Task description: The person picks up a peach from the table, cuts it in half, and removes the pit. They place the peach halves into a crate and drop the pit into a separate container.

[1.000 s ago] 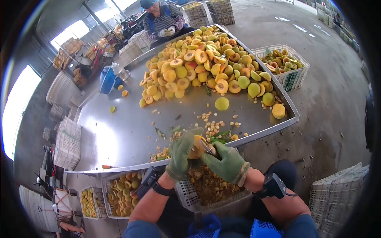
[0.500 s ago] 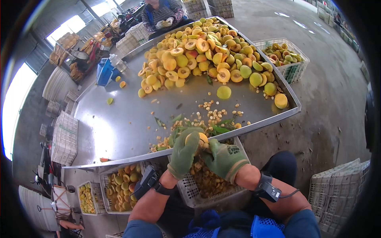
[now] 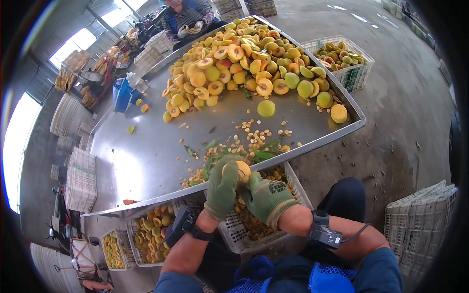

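Observation:
Both hands wear green knit gloves and meet over the table's near edge. My left hand is closed around a halved yellow peach, whose rounded side shows above the fingers. Pressed against that peach, my right hand has its fingers curled; whatever they grip is hidden. Below the hands stands a white plastic crate holding pits and scraps. Just beyond them, loose peach pits and green leaves are scattered on the metal table.
A large heap of halved peaches covers the table's far side. Crates of peaches stand at the lower left and far right. A blue container sits at the left rim. Across the table sits a person in gloves.
The whole view has shifted slightly, moving the table and heap up and left. My hands stay together at the peach, with the right fingers a little lower.

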The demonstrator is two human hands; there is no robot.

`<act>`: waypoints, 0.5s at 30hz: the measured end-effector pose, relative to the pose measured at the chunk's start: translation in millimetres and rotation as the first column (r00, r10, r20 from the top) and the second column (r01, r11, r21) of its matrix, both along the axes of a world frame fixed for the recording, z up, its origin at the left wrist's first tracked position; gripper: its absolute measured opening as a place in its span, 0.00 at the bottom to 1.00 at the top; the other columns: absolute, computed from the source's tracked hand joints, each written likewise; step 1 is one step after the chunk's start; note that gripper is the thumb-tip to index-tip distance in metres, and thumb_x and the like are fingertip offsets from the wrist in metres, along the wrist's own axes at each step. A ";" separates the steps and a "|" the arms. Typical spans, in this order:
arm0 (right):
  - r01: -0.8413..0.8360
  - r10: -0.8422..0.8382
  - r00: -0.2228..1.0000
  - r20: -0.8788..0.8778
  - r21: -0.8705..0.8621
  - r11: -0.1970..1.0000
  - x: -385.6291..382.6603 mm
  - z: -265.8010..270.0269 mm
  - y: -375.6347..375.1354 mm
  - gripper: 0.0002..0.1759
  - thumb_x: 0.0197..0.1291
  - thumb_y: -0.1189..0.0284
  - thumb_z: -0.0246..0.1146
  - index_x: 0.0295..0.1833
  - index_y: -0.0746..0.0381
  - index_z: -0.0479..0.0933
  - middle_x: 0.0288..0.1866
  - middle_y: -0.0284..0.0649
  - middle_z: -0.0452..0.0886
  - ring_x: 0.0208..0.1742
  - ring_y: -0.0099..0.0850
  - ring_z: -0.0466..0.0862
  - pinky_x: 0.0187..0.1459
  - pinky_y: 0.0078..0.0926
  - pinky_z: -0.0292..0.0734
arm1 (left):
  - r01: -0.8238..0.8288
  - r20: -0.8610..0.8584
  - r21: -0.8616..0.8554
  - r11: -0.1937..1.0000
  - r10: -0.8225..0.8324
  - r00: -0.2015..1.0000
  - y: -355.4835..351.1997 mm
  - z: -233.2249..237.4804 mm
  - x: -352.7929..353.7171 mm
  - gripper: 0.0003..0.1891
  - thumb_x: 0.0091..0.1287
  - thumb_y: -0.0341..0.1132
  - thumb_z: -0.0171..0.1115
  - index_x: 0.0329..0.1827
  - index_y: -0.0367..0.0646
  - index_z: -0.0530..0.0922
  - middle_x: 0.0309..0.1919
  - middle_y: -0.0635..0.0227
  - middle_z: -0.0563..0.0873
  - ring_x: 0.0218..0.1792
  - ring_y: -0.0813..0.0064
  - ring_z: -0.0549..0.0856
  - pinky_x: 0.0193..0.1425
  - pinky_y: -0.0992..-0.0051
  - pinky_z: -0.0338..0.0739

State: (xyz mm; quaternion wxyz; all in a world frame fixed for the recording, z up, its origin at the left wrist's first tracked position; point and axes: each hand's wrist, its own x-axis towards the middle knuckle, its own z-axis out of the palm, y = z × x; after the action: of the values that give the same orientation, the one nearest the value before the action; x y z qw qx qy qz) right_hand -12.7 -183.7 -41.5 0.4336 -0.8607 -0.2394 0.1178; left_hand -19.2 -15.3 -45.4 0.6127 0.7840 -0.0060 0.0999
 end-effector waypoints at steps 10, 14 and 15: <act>0.027 0.000 0.987 -0.160 0.168 0.985 -3.6 -5.9 14.0 0.17 0.73 0.61 0.61 0.50 0.66 0.75 0.34 0.58 0.85 0.38 0.59 0.86 0.38 0.52 0.78 | -0.183 0.125 0.133 0.974 0.167 0.978 -4.0 -13.0 -3.8 0.19 0.85 0.44 0.48 0.57 0.37 0.81 0.48 0.63 0.87 0.47 0.74 0.85 0.55 0.71 0.81; 0.041 -0.014 0.983 -0.184 0.143 0.989 -2.5 -2.8 11.7 0.16 0.73 0.61 0.61 0.50 0.66 0.76 0.34 0.58 0.85 0.38 0.58 0.86 0.38 0.51 0.78 | -0.150 0.076 0.103 0.983 0.143 0.987 -1.7 -12.5 -2.1 0.19 0.85 0.44 0.48 0.56 0.37 0.81 0.47 0.63 0.87 0.46 0.73 0.85 0.53 0.71 0.81; 0.028 -0.007 0.987 -0.158 0.127 0.991 -2.4 -1.0 8.1 0.17 0.73 0.61 0.61 0.50 0.66 0.76 0.34 0.58 0.85 0.37 0.58 0.86 0.38 0.51 0.78 | -0.145 0.007 0.036 0.989 0.145 0.989 -2.9 -9.9 -2.5 0.19 0.85 0.44 0.48 0.56 0.37 0.81 0.47 0.63 0.86 0.46 0.73 0.85 0.53 0.71 0.81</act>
State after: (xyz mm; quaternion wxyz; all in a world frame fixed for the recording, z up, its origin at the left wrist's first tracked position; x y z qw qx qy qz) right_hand -15.2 -175.6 -42.5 0.5070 -0.8209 -0.2040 0.1659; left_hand -21.7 -18.2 -55.3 0.5895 0.7930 0.0480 0.1460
